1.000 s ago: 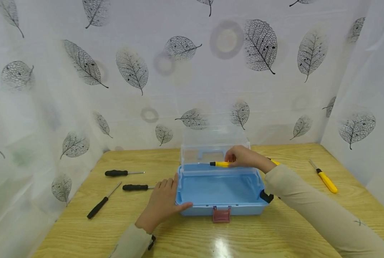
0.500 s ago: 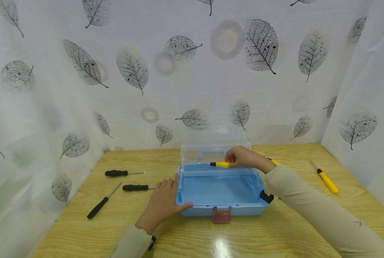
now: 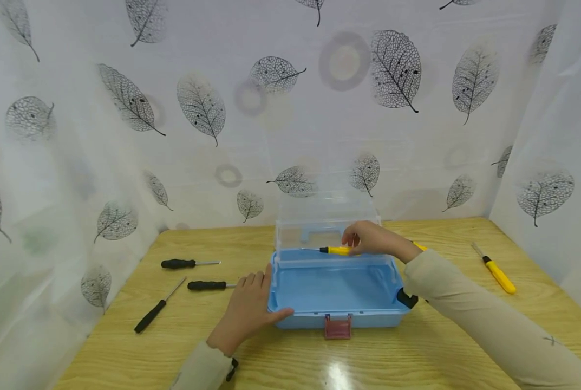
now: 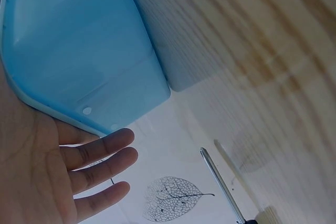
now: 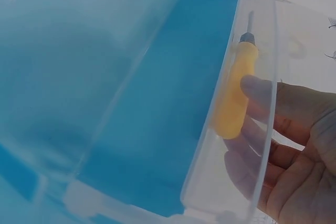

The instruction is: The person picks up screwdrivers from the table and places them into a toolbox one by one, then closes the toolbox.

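Note:
A light blue plastic toolbox [image 3: 336,290] stands on the table with its clear lid [image 3: 326,216] tipped up at the back. My left hand [image 3: 246,303] lies against the box's left side, thumb over the front rim. Seen in the left wrist view, the fingers [image 4: 102,169] of that hand are extended beside the blue wall. With my right hand [image 3: 374,238] I hold a screwdriver by its yellow handle [image 3: 339,251] near the lid, its shaft pointing left. The right wrist view shows the thumb on the yellow screwdriver [image 5: 237,87], seen through the clear plastic.
Left of the box lie three black-handled screwdrivers [image 3: 178,264]. One yellow-handled screwdriver [image 3: 500,276] lies at the right, and another yellow handle [image 3: 419,246] shows partly behind the right forearm. A reddish latch [image 3: 338,327] hangs at the box front. A leaf-patterned curtain [image 3: 290,108] surrounds the table.

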Action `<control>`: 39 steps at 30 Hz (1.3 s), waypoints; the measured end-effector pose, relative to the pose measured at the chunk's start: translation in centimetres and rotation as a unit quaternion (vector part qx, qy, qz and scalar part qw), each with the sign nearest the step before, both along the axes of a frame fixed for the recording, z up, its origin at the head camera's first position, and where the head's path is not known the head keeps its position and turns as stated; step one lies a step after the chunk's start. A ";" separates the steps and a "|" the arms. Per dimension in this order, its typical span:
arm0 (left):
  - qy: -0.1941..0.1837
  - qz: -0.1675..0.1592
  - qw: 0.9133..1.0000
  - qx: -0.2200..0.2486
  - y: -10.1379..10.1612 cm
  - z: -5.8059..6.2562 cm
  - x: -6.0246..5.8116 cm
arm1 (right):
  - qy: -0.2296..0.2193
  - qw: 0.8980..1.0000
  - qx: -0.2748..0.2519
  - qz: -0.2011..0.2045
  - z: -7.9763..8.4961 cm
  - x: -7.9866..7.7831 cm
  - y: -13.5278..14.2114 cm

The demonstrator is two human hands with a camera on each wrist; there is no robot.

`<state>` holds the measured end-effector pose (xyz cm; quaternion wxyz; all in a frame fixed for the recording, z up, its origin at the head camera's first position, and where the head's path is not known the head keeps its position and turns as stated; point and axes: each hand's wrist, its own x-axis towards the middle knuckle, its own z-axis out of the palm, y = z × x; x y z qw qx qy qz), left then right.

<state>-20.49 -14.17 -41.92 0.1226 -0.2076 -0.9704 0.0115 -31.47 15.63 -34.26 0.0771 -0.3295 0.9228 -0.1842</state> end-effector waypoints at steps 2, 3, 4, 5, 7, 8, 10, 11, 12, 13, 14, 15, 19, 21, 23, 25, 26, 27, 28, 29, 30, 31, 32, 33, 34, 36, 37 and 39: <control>0.002 -0.002 1.000 0.003 0.0 0.0 0.0 | -0.002 1.000 0.001 0.000 0.1 0.0 0.0; 0.003 -0.002 1.000 0.004 0.0 0.0 0.0 | -0.003 1.000 0.001 0.000 0.2 0.0 0.0; 0.004 -0.003 1.000 0.004 0.0 0.1 0.0 | -0.005 1.000 0.000 -0.001 0.2 0.1 0.0; 0.003 -0.003 1.000 0.004 0.0 0.1 0.0 | -0.007 1.000 0.000 -0.001 0.2 0.1 0.0; 0.000 0.000 1.000 0.004 0.0 0.1 0.1 | -0.009 1.000 -0.001 0.000 0.3 0.1 0.1; -0.002 0.001 1.000 0.004 0.1 0.1 0.1 | -0.010 1.000 -0.002 0.001 0.3 0.0 0.1; -0.008 0.004 1.000 0.002 0.1 0.1 0.1 | -0.009 1.000 -0.003 0.003 0.3 0.1 0.2; -0.009 0.006 1.000 0.002 0.1 0.1 0.1 | -0.008 1.000 -0.004 0.004 0.3 0.1 0.2; -0.009 0.006 1.000 0.001 0.1 0.1 0.1 | -0.007 1.000 -0.004 0.005 0.3 0.1 0.2; -0.008 0.005 1.000 0.000 0.1 0.1 0.1 | -0.005 1.000 -0.005 0.005 0.4 0.2 0.2; -0.007 0.005 1.000 -0.001 0.2 0.1 0.1 | -0.005 1.000 -0.006 0.004 0.5 0.3 0.2; -0.006 0.004 1.000 -0.001 0.2 0.1 0.1 | -0.005 1.000 -0.008 0.003 0.6 0.3 0.2; -0.007 0.003 1.000 -0.001 0.1 0.2 0.1 | -0.006 1.000 -0.013 -0.003 0.8 0.5 0.2; -0.008 0.003 1.000 0.000 0.1 0.2 0.2 | -0.005 1.000 -0.015 -0.006 0.7 0.5 0.2; -0.008 0.002 1.000 0.000 0.1 0.2 0.1 | -0.004 1.000 -0.019 -0.006 0.7 0.4 0.2; -0.008 0.000 1.000 -0.001 0.1 0.2 0.1 | 0.001 1.000 -0.024 -0.005 0.6 0.4 0.4; -0.008 0.000 1.000 -0.001 0.1 0.1 0.1 | 0.002 1.000 -0.027 -0.005 0.7 0.4 0.5; -0.008 0.000 1.000 0.000 0.1 0.1 0.1 | 0.005 1.000 -0.030 -0.003 0.7 0.4 0.6; -0.008 -0.001 1.000 0.000 0.1 0.1 0.1 | 0.006 0.999 -0.034 -0.006 0.8 0.4 0.7; -0.009 0.000 1.000 0.001 0.1 0.1 0.1 | 0.009 0.999 -0.036 -0.005 0.9 0.5 0.9; -0.011 0.000 1.000 0.002 0.1 0.1 0.1 | 0.011 0.999 -0.039 -0.008 1.0 0.5 1.0; -0.012 0.000 1.000 0.003 0.1 0.1 0.1 | 0.014 0.999 -0.042 -0.009 1.1 0.5 1.1; -0.013 0.001 1.000 0.004 0.1 0.1 0.1 | 0.015 0.999 -0.045 -0.013 1.2 0.6 1.3; -0.014 0.001 1.000 0.005 0.1 0.1 0.1 | 0.017 0.999 -0.049 -0.016 1.3 0.7 1.4; -0.015 0.001 1.000 0.006 0.1 0.1 0.1 | 0.017 0.998 -0.052 -0.019 1.4 0.7 1.5; -0.016 0.002 1.000 0.007 0.1 0.2 0.1 | 0.020 0.998 -0.060 -0.024 1.5 0.9 1.8; -0.015 0.002 1.000 0.007 0.1 0.2 0.1 | 0.022 0.997 -0.064 -0.025 1.6 1.0 1.9; -0.014 0.002 1.000 0.006 0.1 0.3 0.2 | 0.029 0.997 -0.070 -0.028 1.8 1.2 2.2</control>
